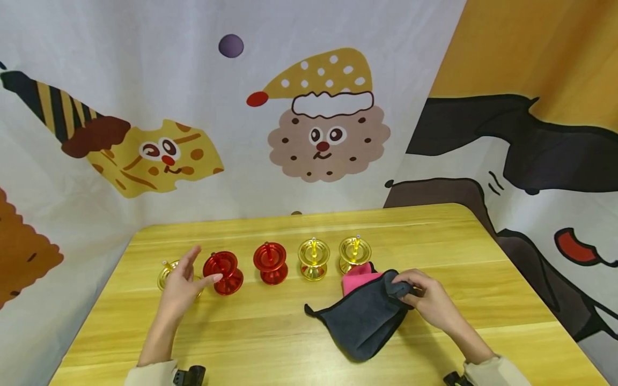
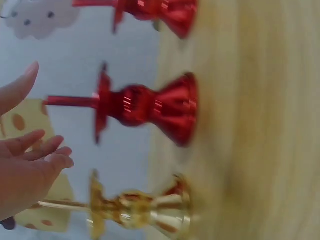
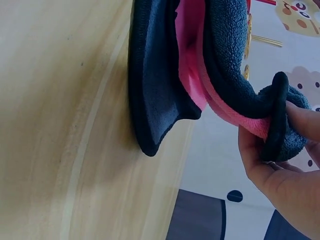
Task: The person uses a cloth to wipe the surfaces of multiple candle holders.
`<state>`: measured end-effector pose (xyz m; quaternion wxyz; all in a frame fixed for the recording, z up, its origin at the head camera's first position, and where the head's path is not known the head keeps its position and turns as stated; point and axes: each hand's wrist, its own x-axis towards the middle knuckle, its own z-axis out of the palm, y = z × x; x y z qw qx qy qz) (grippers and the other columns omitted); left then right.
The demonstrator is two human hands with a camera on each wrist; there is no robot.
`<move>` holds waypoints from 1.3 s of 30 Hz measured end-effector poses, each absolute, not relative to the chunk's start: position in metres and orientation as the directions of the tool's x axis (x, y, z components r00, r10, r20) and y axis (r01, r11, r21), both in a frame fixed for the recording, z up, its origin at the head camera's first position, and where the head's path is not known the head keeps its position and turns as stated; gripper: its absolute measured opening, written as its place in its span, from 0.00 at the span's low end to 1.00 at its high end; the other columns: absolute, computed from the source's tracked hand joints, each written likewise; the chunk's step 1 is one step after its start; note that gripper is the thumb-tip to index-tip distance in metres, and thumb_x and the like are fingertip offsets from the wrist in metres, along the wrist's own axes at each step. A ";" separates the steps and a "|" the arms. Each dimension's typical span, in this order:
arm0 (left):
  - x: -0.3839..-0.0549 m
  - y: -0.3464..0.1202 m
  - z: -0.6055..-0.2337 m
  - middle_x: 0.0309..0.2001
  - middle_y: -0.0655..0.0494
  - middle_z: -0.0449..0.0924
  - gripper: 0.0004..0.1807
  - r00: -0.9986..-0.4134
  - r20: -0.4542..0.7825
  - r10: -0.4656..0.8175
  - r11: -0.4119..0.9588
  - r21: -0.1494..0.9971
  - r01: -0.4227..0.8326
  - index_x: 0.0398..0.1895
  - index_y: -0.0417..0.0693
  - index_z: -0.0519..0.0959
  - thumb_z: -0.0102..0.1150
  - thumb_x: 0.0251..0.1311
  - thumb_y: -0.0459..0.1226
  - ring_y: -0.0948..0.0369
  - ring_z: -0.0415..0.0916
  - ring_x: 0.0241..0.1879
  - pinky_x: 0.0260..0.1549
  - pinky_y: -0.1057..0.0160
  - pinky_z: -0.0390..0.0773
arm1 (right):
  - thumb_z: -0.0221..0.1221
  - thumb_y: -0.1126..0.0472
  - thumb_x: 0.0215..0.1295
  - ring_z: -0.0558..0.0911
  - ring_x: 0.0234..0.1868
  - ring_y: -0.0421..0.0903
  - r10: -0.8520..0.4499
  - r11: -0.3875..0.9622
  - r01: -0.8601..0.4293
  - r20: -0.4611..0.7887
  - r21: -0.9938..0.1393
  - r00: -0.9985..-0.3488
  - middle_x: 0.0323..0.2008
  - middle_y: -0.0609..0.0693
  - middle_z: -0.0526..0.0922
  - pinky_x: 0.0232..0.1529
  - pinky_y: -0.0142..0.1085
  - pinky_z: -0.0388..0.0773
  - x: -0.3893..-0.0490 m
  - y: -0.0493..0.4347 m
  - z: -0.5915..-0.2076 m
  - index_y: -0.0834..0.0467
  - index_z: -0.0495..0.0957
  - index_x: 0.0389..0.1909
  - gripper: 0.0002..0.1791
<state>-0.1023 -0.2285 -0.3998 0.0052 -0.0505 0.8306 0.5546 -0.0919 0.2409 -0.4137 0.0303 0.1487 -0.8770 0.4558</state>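
My right hand (image 1: pixel 429 300) pinches a corner of a cloth (image 1: pixel 359 319), dark grey on one face and pink on the other; part of it lies on the table. The right wrist view shows the cloth (image 3: pixel 225 65) folded, thumb and fingers gripping its bunched edge. My left hand (image 1: pixel 181 287) is spread over a gold candle holder (image 1: pixel 166 272), beside a red candle holder (image 1: pixel 223 266). In the left wrist view, the fingers stand apart from the spikes of the red holder (image 2: pixel 135 105) and the gold holder (image 2: pixel 135 210).
Another red candle holder (image 1: pixel 270 262) and two gold ones, the middle gold holder (image 1: pixel 314 260) and the right gold holder (image 1: pixel 354 253), continue the row on the wooden table (image 1: pixel 251 343). A cartoon-printed curtain (image 1: pixel 193 69) hangs behind the table.
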 end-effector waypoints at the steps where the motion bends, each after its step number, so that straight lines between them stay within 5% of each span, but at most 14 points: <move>1: -0.104 -0.230 -0.404 0.70 0.42 0.42 0.50 -0.994 -0.080 -0.074 0.391 0.915 -0.103 0.71 0.41 0.43 0.66 0.51 0.40 0.47 0.38 0.68 0.63 0.52 0.48 | 0.62 0.80 0.46 0.75 0.44 0.47 -0.234 0.539 -0.286 0.185 -0.792 -0.954 0.41 0.54 0.78 0.40 0.41 0.77 -0.092 0.241 -0.414 0.59 0.79 0.37 0.18; 19: -0.119 -0.225 -0.436 0.65 0.29 0.49 0.51 -0.987 -0.113 -0.113 0.510 0.846 -0.156 0.67 0.28 0.44 0.68 0.49 0.36 0.39 0.52 0.63 0.59 0.46 0.57 | 0.61 0.81 0.46 0.75 0.44 0.46 -0.248 0.522 -0.271 0.160 -0.809 -0.956 0.41 0.54 0.77 0.39 0.38 0.77 -0.091 0.240 -0.415 0.59 0.79 0.38 0.19; 32: -0.115 -0.219 -0.438 0.62 0.31 0.56 0.48 -0.972 -0.132 -0.192 0.408 0.890 -0.202 0.66 0.29 0.49 0.69 0.46 0.34 0.43 0.58 0.61 0.56 0.50 0.64 | 0.62 0.80 0.46 0.75 0.44 0.46 -0.253 0.527 -0.293 0.182 -0.798 -0.950 0.41 0.54 0.78 0.40 0.41 0.77 -0.093 0.239 -0.414 0.60 0.79 0.38 0.18; 39: -0.101 -0.206 -0.418 0.59 0.36 0.63 0.49 -0.986 -0.129 -0.108 0.388 0.907 -0.162 0.64 0.31 0.55 0.73 0.40 0.36 0.48 0.65 0.57 0.53 0.55 0.68 | 0.61 0.80 0.47 0.76 0.45 0.41 -0.270 0.511 -0.306 0.188 -0.803 -0.944 0.41 0.53 0.77 0.44 0.41 0.76 -0.098 0.236 -0.408 0.60 0.78 0.40 0.19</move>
